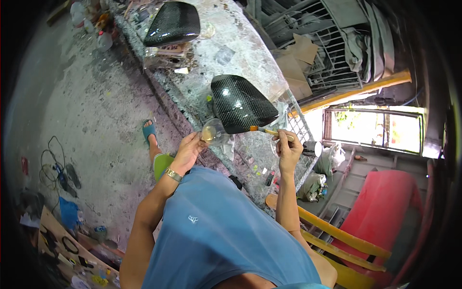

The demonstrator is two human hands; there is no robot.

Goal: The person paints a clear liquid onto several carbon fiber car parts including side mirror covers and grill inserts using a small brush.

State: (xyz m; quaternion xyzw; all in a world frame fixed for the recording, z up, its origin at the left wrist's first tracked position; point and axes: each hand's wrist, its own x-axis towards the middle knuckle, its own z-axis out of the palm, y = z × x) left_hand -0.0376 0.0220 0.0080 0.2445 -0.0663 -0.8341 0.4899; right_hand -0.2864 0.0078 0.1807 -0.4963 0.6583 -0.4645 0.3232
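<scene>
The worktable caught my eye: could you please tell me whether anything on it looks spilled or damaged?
The worktable has dark blotches along its left edge, perhaps old spills, and small scraps litter its near end. The nearer black shell shows no clear damage.

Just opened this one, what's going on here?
The person's left hand holds a clear cup with something yellowish inside. The right hand holds a brush, its tip by the near edge of a glossy black panel; contact is unclear. A second black panel sits farther away to the left.
</scene>
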